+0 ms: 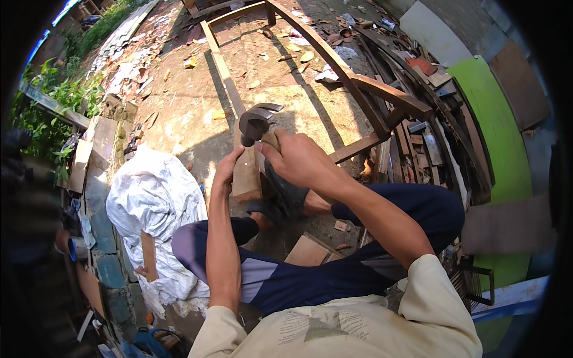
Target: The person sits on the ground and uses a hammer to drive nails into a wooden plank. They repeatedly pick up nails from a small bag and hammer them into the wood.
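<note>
Right hand (293,154): clenched round the handle of the claw hammer (255,122), just above centre frame. Claw points up and to the right, striking face down over the wooden rail (246,179). Left hand (225,167): at the rail's left edge, thumb up by the hammer face. Can't tell if it's gripping the rail or pinching something small; the fingers' far side is hidden.

The rail runs from upper centre down to its squared end near mid-frame, as one side of the wooden frame (391,94) that stretches to the top and right of centre.

Looks like hammer work on that near end. My read on doing it well: your left thumb is too close to the face, so slide it clear before any full swing. Light taps first, face square to the wood, then harder. Grip lower on the handle if you want more power; the present hold seems short, good for control only. Brace the rail so it doesn't bounce. Your dark shoe (280,194) sits just beside it on the right; watch for glancing blows there.
</note>
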A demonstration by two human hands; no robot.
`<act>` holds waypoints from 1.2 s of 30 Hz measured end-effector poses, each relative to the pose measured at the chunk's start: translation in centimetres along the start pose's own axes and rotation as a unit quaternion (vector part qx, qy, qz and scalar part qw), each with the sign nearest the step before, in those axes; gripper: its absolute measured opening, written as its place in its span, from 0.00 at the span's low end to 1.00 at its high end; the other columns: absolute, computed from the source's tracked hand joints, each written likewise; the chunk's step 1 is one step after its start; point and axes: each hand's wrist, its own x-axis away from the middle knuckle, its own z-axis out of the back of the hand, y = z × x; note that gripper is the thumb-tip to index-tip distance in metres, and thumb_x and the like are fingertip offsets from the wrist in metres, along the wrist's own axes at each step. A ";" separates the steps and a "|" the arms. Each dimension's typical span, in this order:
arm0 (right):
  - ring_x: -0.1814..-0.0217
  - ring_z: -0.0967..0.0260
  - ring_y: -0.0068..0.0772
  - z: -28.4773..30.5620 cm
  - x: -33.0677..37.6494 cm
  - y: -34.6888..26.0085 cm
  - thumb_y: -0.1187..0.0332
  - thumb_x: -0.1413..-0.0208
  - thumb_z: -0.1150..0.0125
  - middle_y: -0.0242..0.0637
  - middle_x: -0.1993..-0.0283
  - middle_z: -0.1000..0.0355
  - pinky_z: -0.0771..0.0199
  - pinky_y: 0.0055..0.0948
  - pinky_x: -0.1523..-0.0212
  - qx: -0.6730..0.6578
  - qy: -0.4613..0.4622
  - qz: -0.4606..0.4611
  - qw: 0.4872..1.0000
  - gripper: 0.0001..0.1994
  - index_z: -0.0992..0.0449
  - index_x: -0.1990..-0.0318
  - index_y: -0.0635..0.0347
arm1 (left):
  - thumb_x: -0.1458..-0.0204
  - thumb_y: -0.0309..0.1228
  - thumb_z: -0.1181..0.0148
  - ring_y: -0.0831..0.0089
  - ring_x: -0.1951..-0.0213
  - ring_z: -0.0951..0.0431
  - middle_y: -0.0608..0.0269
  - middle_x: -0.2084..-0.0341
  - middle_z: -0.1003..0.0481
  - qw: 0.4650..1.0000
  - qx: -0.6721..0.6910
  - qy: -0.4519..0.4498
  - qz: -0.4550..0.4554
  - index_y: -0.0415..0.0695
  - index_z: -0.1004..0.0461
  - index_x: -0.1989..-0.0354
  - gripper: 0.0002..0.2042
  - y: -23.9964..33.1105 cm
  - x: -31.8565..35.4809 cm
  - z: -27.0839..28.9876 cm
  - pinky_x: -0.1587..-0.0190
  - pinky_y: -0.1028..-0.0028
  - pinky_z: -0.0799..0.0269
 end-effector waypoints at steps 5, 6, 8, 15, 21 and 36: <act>0.72 0.26 0.61 0.2 -2.1 -4.0 0.55 0.35 0.46 0.57 0.78 0.29 0.30 0.49 0.69 -0.083 0.099 0.079 0.989 0.20 0.29 0.61 0.69 | 0.36 0.47 0.53 0.64 0.67 0.17 0.54 0.64 0.20 0.992 0.112 -0.063 0.001 0.36 0.28 0.48 0.24 0.0 -0.1 -0.7 0.66 0.67 0.18; 0.72 0.26 0.60 -0.3 -2.3 -4.2 0.56 0.34 0.46 0.56 0.79 0.29 0.31 0.49 0.69 -0.092 0.112 0.094 0.985 0.19 0.29 0.61 0.69 | 0.36 0.47 0.55 0.64 0.67 0.17 0.54 0.64 0.20 0.987 0.141 -0.081 -0.004 0.37 0.29 0.47 0.24 -0.1 -0.3 -0.8 0.66 0.66 0.17; 0.71 0.25 0.57 -2.6 -2.9 -1.1 0.56 0.34 0.48 0.55 0.75 0.26 0.27 0.48 0.68 -0.001 0.057 0.102 0.993 0.19 0.26 0.58 0.68 | 0.35 0.46 0.60 0.62 0.66 0.17 0.52 0.64 0.20 0.981 0.170 -0.089 -0.022 0.36 0.29 0.47 0.24 0.2 -0.9 -2.1 0.65 0.64 0.16; 0.61 0.23 0.61 1.0 -6.0 -2.0 0.52 0.34 0.52 0.61 0.67 0.24 0.26 0.53 0.57 0.143 -0.070 0.008 0.987 0.24 0.25 0.57 0.71 | 0.35 0.52 0.66 0.56 0.70 0.18 0.47 0.71 0.22 0.984 0.149 -0.102 -0.003 0.35 0.30 0.52 0.29 -2.0 -3.0 -0.8 0.68 0.60 0.20; 0.60 0.25 0.65 -1.5 -4.5 -2.6 0.53 0.34 0.51 0.66 0.67 0.25 0.28 0.57 0.57 0.023 -0.001 0.019 1.000 0.23 0.27 0.57 0.71 | 0.34 0.52 0.66 0.58 0.72 0.19 0.48 0.72 0.22 0.980 0.171 -0.104 0.004 0.37 0.28 0.55 0.28 -0.9 -1.6 -1.1 0.69 0.62 0.20; 0.63 0.24 0.66 -2.3 -3.9 0.1 0.53 0.34 0.52 0.67 0.69 0.26 0.27 0.56 0.59 0.207 -0.149 0.076 0.964 0.26 0.27 0.56 0.76 | 0.32 0.51 0.62 0.63 0.69 0.17 0.53 0.67 0.20 0.987 0.142 -0.066 -0.019 0.35 0.26 0.49 0.28 -1.6 -2.8 -0.8 0.67 0.63 0.18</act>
